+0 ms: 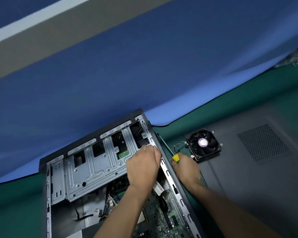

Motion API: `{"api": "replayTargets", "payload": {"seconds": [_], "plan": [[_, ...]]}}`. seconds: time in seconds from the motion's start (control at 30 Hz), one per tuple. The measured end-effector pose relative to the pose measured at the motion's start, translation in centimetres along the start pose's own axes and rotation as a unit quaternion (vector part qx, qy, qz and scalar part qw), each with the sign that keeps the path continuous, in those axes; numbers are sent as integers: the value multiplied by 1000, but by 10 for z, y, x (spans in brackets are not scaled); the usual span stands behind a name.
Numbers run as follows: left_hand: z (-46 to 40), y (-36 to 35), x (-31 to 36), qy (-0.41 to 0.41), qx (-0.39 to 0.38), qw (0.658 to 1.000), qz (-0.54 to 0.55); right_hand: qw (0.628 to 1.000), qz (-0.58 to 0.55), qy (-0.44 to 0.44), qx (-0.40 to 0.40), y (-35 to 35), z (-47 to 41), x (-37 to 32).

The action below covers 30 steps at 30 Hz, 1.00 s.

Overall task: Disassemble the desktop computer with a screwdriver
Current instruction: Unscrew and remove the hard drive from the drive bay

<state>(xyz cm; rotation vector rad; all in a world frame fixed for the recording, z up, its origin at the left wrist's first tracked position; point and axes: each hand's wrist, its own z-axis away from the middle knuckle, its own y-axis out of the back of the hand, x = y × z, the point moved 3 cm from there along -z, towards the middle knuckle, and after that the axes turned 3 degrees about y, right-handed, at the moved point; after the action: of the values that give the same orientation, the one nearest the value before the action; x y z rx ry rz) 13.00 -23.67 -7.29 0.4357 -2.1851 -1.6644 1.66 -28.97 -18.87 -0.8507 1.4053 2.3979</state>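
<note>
Two hands work at the right rim of the opened desktop computer (110, 177), which lies on its side on green cloth.

The left hand (142, 166) reaches inside, its fingers curled over the top rail by the silver drive cage (93, 167); what the fingertips press or hold is hidden beneath the hand. Just outside the rail, the right hand (186, 169) has its fingers closed round the yellow handle of the screwdriver (169, 151), the shaft running up along the case's outer edge; its tip is hard to make out. Beyond those fingers sits a removed black fan (203, 144) on the grey side panel (258, 177). The motherboard (163, 219) below the wrists is cut off at the bottom.
</note>
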Motion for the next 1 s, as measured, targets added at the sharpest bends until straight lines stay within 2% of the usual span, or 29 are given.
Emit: {"api": "replayTargets", "payload": {"seconds": [0.17,0.33,0.53,0.63,0.73,0.8,1.0], "plan": [[1,-1,0,25,-13,999,26,1000,6,-8,-18,2,-1,-2],[1,1,0,37,-24,998,35,998,-62,-18,-11,19,14,-3],[1,5,0,82,-89,992,45,997,-23,70,35,76,32,-29],[-3,25,5,55,-39,993,98,990,49,132,31,106,39,-46],[-6,45,11,-23,33,996,76,976,130,175,0,124,47,-63],[-8,52,7,-45,53,995,66,971,151,185,-26,131,53,-75],[-7,67,-28,-19,100,991,87,980,33,166,-109,163,61,-110]]}}
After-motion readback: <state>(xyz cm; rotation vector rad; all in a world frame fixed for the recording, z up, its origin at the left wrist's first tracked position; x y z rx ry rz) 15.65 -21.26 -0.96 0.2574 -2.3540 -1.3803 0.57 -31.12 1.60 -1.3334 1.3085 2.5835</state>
